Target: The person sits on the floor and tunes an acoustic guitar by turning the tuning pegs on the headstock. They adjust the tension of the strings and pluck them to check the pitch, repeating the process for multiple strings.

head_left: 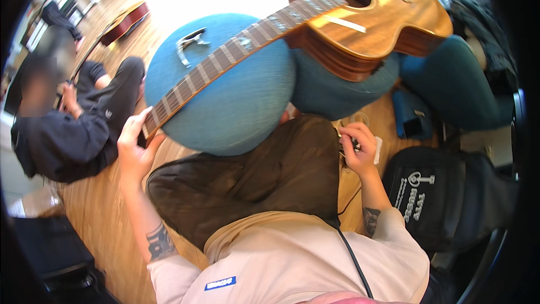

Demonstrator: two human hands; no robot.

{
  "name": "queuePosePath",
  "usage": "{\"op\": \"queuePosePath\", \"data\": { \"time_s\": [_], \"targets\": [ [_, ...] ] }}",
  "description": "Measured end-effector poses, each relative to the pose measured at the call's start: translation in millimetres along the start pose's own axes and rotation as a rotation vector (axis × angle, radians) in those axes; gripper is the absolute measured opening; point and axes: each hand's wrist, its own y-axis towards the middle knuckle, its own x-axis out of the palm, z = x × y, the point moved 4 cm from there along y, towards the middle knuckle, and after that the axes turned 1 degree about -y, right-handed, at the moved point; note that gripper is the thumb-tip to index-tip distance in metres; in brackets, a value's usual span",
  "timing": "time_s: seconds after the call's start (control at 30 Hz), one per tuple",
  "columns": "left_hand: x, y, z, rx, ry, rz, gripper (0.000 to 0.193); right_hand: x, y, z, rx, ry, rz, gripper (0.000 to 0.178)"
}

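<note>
An acoustic guitar [388, 28] lies face up across blue padded stools, its body at the far right. Its neck slants down to the left, over the nearest round stool [247, 129]. My left hand [138, 146] is closed round the neck's near end, which it partly hides. Low beside my right knee, my right hand [359, 145] has curled fingers; a small shiny bit shows at their tips, too small to name. On the round stool, left of the neck, rests a silver capo [184, 50]. A pale strip [345, 23] lies on the guitar's top below the soundhole.
To the left a person [73, 118] in dark clothes sits on the wooden floor with another guitar [125, 23]. At right stand a black padded bag [424, 191] and a dark blue case [410, 114]. A black case [50, 247] is at lower left. A cable [351, 250] crosses my shirt.
</note>
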Motion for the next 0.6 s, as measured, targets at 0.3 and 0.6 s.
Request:
{"op": "queuePosePath", "data": {
  "time_s": [0.3,0.6],
  "targets": [
    [-3.9,-3.1,-3.2,-0.027,0.025,-0.003,0.052,28.4,8.9,-9.7,-0.09,-0.044,-0.084,0.021],
    [-3.1,-15.1,-22.5,-0.065,0.114,0.05,0.054,51.3,0.8,-24.5,-0.117,-0.015,-0.196,0.023]
  ]
}}
